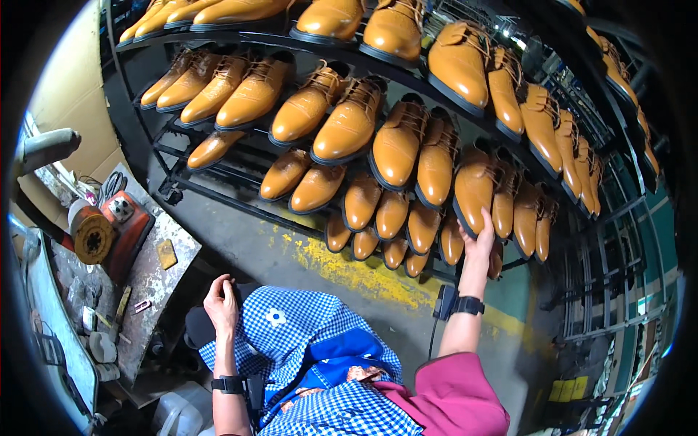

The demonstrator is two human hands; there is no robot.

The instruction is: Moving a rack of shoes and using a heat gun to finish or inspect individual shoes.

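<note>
Right hand [480, 236] reaches up to the tan glossy leather lace-up shoe [474, 187] at right of frame centre, on the middle tier of the black tubular metal shoe rack [218, 178]. Fingers wrap the shoe's lower edge, thumb out to the side: a grasp just forming or just loosening, cannot tell which. Judged step: handling one shoe at the rack. The next move calls for a firm hold on the sole edge without knocking the matching tan shoes touching it on both sides.

Left hand [222, 304], lower left, rests loosely curled over the blue-and-white checked apron [313, 341], pinching nothing visible.

Labels and packages: small white round patch [275, 317] on the apron; flat brown cardboard sheet [69, 94] at upper left; yellow rectangular boxes [568, 390] at lower right; worn yellow floor stripe [349, 269] below the rack.
</note>
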